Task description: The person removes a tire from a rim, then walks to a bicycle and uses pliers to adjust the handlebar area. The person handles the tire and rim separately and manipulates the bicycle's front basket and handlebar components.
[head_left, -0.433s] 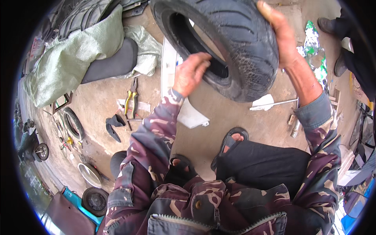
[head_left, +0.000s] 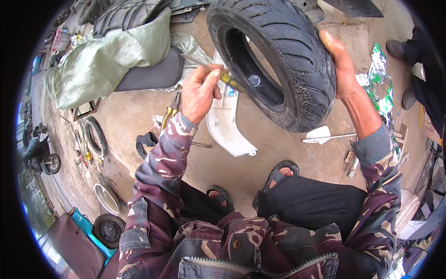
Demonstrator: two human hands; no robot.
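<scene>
Your left hand (head_left: 197,95) pinches one yellow-handled screwdriver (head_left: 231,81) between closed thumb and fingers, just left of one black tyre (head_left: 297,60) whose tread your right hand (head_left: 343,67) clasps, fingers mostly hidden.

The tyre (head_left: 297,60) blocks the straight way from the left hand (head_left: 197,95) to the right hand (head_left: 341,63). Its hole offers a passage just right of the left hand, though the screwdriver (head_left: 227,79) juts into the gap before it. Nearer the body than both hands, there is room to pass above the floor (head_left: 269,146). Left of the left hand lies the cushion (head_left: 153,69); right of the right hand, foil (head_left: 377,69).
</scene>
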